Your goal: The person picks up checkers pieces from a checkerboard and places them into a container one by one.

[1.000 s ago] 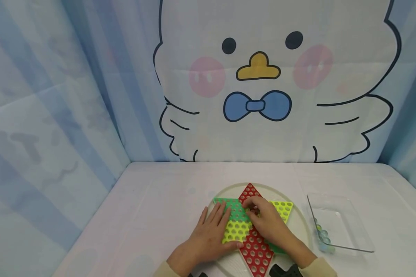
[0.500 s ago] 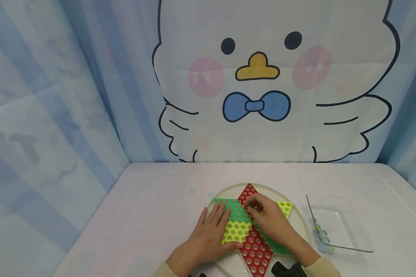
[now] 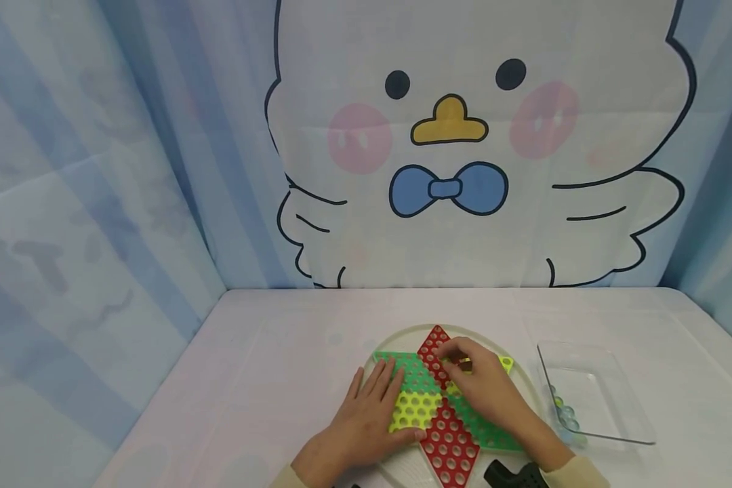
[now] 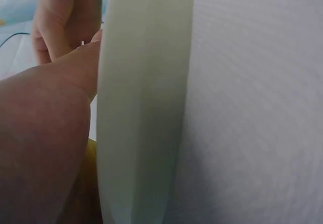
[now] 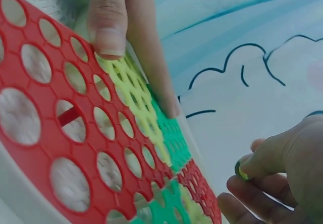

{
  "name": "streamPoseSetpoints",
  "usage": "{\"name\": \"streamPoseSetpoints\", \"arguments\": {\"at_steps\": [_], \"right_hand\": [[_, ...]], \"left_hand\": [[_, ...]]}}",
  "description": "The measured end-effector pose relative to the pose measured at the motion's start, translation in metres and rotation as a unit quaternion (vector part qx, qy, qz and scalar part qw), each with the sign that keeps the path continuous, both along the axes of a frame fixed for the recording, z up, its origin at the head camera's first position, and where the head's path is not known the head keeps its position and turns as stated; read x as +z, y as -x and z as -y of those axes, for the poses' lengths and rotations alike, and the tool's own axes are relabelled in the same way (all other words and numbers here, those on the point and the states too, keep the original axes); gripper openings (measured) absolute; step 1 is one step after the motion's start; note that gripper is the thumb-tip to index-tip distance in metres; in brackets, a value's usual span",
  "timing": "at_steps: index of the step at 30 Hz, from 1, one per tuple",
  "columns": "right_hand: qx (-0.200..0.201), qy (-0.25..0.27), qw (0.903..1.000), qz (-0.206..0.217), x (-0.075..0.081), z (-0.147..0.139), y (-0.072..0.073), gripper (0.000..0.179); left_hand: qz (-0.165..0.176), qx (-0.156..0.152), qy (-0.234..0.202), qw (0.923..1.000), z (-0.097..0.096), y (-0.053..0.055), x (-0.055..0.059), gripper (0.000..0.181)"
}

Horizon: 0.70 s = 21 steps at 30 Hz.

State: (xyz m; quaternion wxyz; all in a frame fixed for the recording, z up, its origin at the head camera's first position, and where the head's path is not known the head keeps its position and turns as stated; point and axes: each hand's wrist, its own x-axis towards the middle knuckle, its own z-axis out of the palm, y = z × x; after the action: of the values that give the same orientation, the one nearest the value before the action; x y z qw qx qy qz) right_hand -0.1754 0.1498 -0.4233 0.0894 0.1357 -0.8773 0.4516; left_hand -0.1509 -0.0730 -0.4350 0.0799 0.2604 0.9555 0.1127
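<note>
A star-shaped Chinese checkers board of red, green and yellow perforated sections (image 3: 451, 444) lies on a round cream base (image 3: 395, 341). My left hand (image 3: 366, 417) rests flat over its left side, fingers spread and straight, thumb on the yellow and red sections. Just above the right part of the board, my right hand (image 3: 484, 383) is curled. In the right wrist view its thumb and fingers pinch a small glass marble (image 5: 242, 170) with yellow-green in it. The left wrist view is mostly filled by the base's thick edge (image 4: 144, 98).
A clear plastic tray (image 3: 604, 386) stands right of the board, with several glass marbles (image 3: 567, 413) along its left side. A black device (image 3: 515, 474) sits at the right wrist. Behind the white table (image 3: 268, 352) hangs a curtain with a cartoon face.
My right hand has shifted slightly right and lifted off the middle of the board, uncovering more of the red and green sections. The left hand keeps its place.
</note>
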Motion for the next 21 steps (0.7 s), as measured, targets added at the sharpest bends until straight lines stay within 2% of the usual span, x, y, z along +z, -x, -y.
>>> {"name": "streamPoseSetpoints", "arguments": {"at_steps": [10,21], "right_hand": [[0.004,0.009,0.9995,-0.031,0.006,-0.007,-0.001,0.017],[-0.022,-0.028,0.998,-0.052,0.015,-0.02,-0.007,0.02]], "left_hand": [[-0.013,0.002,0.006,0.9999,0.0,-0.002,0.0,0.097],[-0.013,0.002,0.011,0.9999,0.0,-0.002,0.001,0.096]]}}
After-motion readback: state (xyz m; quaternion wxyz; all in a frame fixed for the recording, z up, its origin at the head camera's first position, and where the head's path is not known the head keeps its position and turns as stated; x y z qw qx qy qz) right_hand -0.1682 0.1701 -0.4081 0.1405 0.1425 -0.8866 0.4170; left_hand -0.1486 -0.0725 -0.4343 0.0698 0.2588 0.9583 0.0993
